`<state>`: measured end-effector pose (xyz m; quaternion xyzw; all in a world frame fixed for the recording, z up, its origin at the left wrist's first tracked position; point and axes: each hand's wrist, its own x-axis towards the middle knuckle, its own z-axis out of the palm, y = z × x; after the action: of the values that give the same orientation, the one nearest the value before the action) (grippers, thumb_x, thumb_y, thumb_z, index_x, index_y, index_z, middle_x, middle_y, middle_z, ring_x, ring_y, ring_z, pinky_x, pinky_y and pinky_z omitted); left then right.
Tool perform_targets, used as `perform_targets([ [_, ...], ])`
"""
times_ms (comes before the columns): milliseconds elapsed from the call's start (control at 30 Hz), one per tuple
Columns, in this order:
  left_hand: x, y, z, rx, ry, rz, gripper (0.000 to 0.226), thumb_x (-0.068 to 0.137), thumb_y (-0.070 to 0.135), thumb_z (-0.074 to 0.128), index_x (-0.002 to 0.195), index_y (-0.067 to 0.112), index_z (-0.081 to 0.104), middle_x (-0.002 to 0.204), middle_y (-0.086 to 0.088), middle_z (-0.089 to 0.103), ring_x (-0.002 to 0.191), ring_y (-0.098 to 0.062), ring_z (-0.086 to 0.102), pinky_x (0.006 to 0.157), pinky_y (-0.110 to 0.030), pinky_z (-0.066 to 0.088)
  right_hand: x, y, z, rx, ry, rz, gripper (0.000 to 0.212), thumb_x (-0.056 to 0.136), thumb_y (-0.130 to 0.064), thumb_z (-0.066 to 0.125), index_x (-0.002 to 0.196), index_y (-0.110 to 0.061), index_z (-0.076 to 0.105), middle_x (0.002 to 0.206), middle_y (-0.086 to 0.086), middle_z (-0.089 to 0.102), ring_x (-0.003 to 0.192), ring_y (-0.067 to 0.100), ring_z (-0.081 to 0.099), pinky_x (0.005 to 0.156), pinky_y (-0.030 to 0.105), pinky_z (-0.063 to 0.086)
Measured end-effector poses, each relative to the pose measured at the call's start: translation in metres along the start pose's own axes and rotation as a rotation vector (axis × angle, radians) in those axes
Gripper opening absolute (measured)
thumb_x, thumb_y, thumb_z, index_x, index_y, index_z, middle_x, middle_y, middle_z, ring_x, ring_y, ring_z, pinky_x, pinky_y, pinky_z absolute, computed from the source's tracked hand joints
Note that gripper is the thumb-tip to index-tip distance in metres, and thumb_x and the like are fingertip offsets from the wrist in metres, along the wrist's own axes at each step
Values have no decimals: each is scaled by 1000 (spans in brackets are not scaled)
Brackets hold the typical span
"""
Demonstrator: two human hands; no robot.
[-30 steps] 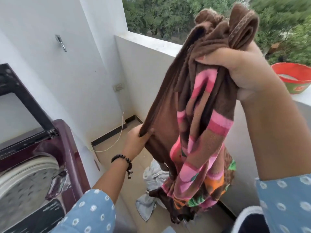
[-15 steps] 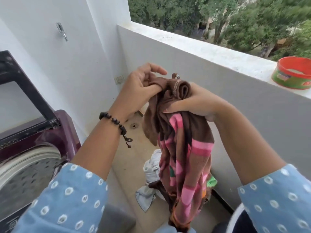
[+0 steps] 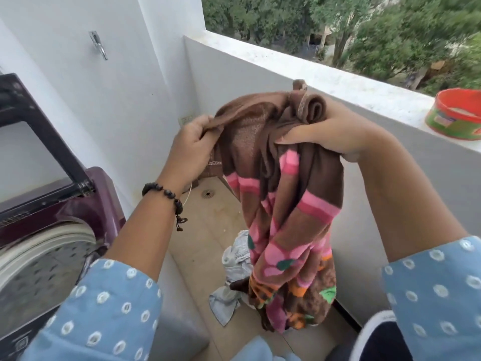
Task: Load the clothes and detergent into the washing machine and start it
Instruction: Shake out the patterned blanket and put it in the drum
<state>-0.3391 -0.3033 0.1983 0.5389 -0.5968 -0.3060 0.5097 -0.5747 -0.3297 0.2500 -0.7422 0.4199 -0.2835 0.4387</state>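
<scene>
One brown terry towel (image 3: 283,194), pink-striped, floral-patterned, bunched, hangs above tiled floor (image 3: 208,225); left hand (image 3: 191,149) pinches its edge, right hand (image 3: 330,131) grips gathered top. Maroon washing machine (image 3: 65,222) at left, lid raised, perforated drum exposed.

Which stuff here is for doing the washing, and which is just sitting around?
For the washing:
brown patterned towel, gripped by left hand and right hand
washing machine
pale clothes on the floor

Just sitting around:
red and green tub on the ledge
wall hook
floor drain

Home balcony laundry spot, top-load washing machine (image 3: 49,230), white parapet (image 3: 325,82), probably upper-floor, treetops (image 3: 338,24) beyond
</scene>
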Motion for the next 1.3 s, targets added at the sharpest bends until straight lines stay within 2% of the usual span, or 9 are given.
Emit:
perform_targets([
  [133,1,14,0,67,106,125,23,98,12,50,96,25,69,74,15,70,70,-5,67,63,-24,54,-3,2,-2,-351,100,1,40,78,-23,74,117,-28,62,102,-6,69,92,14,66,89,43,55],
  [367,8,33,16,2,30,154,27,99,16,48,88,25,70,88,8,73,86,-12,69,76,-29,56,-11,-8,-5,27,-129,-39,80,75,-10,79,140,-38,41,110,-12,64,101,8,67,90,31,56],
  [533,18,36,0,-199,288,55,21,95,14,53,84,19,70,78,2,68,73,-12,63,59,-26,49,-16,-9,-27,-311,0,-38,38,79,-13,75,115,-25,65,109,-6,69,99,13,68,89,34,56],
  [633,22,34,-31,-422,536,-53,25,99,21,47,75,21,56,71,1,57,68,-15,57,60,-28,48,-33,-2,-48,-10,-39,-49,26,85,2,65,109,-8,64,96,8,73,87,19,72,77,30,59],
  [767,13,43,-33,-922,241,-130,42,98,40,28,65,19,45,62,0,52,59,-21,58,76,-33,53,-28,10,-57,290,119,-173,20,86,9,57,94,-8,64,86,8,69,83,25,68,81,37,58],
  [867,7,47,-9,-736,-45,-124,42,92,47,23,68,18,41,52,3,35,37,-11,27,48,-21,34,-18,14,-48,511,137,-288,22,84,10,51,92,-8,61,85,10,67,82,27,65,86,41,55],
  [967,-3,36,15,-243,-242,-83,24,81,40,49,81,15,51,54,4,40,36,-6,28,37,-19,27,-16,16,-45,606,143,-345,22,82,8,50,96,-7,60,86,10,67,81,25,65,84,39,54],
  [1133,-12,7,52,286,-469,-42,55,77,38,80,122,36,47,100,5,61,87,-9,66,80,-24,50,-17,15,-43,749,135,-426,25,85,7,44,104,-5,56,91,13,62,85,28,63,89,42,50],
  [1300,-1,-16,56,631,-384,10,31,84,44,64,105,22,70,92,-5,64,88,-21,61,78,-34,50,-26,17,-50,763,198,-407,29,83,4,45,108,-5,56,89,12,62,81,27,62,88,42,51],
])
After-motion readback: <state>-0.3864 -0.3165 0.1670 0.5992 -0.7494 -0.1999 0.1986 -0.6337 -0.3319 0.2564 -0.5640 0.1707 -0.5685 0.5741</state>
